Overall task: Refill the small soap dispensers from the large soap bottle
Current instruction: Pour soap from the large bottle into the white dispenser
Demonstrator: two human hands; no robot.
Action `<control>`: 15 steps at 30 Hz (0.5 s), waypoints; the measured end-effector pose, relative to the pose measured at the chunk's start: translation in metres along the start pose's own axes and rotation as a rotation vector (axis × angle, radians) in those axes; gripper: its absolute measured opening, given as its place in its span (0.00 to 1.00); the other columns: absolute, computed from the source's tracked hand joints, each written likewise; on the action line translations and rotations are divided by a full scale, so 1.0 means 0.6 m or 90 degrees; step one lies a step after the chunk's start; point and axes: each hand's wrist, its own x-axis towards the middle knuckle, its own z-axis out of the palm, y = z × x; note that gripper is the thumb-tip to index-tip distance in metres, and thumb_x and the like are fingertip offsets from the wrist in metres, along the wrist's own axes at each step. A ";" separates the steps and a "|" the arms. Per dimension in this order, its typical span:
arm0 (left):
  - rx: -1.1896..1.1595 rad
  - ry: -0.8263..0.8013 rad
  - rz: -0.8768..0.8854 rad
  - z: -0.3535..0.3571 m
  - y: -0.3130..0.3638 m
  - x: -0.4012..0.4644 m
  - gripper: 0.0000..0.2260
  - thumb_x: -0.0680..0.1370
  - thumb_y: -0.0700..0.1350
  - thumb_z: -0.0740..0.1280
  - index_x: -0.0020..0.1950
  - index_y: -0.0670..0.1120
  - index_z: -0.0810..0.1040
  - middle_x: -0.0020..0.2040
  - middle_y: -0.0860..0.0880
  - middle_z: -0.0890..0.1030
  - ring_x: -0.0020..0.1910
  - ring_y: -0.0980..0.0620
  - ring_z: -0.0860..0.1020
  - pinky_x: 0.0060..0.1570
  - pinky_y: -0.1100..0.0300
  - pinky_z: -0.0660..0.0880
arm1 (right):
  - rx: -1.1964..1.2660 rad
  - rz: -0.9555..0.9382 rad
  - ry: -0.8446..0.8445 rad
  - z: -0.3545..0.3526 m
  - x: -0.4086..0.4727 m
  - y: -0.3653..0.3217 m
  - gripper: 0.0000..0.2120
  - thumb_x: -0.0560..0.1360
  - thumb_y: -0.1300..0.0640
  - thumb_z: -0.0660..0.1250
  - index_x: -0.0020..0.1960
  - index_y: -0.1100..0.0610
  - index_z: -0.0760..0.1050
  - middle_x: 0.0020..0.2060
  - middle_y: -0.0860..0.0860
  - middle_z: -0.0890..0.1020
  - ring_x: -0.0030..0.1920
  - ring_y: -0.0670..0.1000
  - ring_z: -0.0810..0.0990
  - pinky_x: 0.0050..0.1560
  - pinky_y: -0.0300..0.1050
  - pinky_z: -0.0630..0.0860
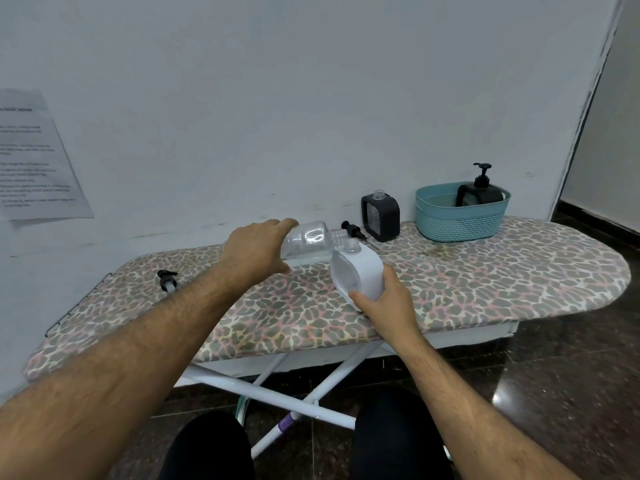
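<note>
Left hand (254, 249): fingers wrapped round one clear large bottle (308, 242), tipped rightward.
Right hand (384, 299): fingers gripping one white dispenser (358, 271), mid-board, under the bottle's mouth.
Other dispensers: two black, one (380, 216) on the far ironing board (485, 271), one (479, 194) in the basket (460, 220).
Loose pumps: two (167, 279) (353, 231).

Bare hairy forearms (166, 327), no sleeves in view, black trousers (211, 448) (both knees showing)

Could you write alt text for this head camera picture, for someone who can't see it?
Over a leopard-print ironing board, the left hand tips a clear bottle toward the open neck of a white dispenser held by the right hand. Behind stand a black dispenser and a teal basket.
</note>
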 end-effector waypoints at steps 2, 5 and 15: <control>0.003 0.000 0.002 -0.001 0.001 0.001 0.37 0.70 0.55 0.77 0.75 0.54 0.64 0.67 0.52 0.77 0.58 0.49 0.79 0.51 0.53 0.77 | -0.003 0.002 0.000 0.000 0.000 0.000 0.32 0.71 0.49 0.75 0.70 0.53 0.67 0.59 0.49 0.76 0.56 0.50 0.75 0.50 0.44 0.75; 0.005 0.000 0.003 -0.003 0.002 0.001 0.37 0.70 0.55 0.77 0.75 0.54 0.64 0.66 0.52 0.77 0.58 0.49 0.79 0.51 0.53 0.77 | -0.003 0.002 -0.001 0.000 0.001 0.002 0.32 0.71 0.49 0.75 0.70 0.53 0.67 0.59 0.49 0.77 0.56 0.51 0.75 0.51 0.45 0.76; 0.012 -0.006 0.012 -0.002 0.005 0.009 0.38 0.70 0.56 0.77 0.75 0.54 0.64 0.65 0.52 0.78 0.57 0.49 0.79 0.50 0.53 0.78 | -0.006 0.014 -0.002 -0.002 0.002 0.002 0.34 0.70 0.50 0.76 0.71 0.53 0.66 0.60 0.48 0.77 0.58 0.50 0.76 0.53 0.46 0.78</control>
